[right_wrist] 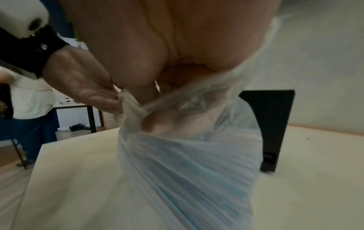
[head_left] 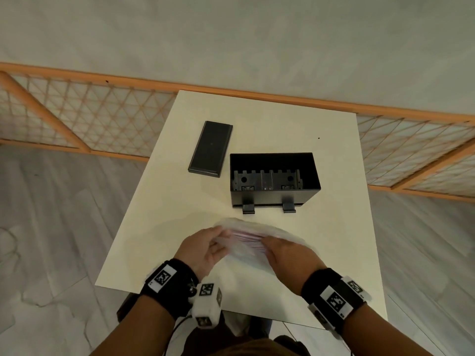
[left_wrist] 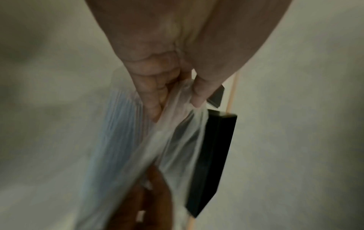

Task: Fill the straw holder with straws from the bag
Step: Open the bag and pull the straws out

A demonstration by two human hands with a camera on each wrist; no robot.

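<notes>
Left hand [head_left: 203, 249] pinching the bag [head_left: 246, 242] mouth, right hand [head_left: 285, 250] inside gripping straws [right_wrist: 189, 179], near the open straw holder [head_left: 273, 179].

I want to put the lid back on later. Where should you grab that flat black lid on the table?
Grip the lid across its two long edges, coming straight down from above. It lies flat on the table, long and narrow, apart from the straw holder, so a hand probably spans its narrow width.

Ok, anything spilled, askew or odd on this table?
Nothing stands out. The straw holder sits open and empty, its lid flat beside it; both hands work the bag of straws.
</notes>
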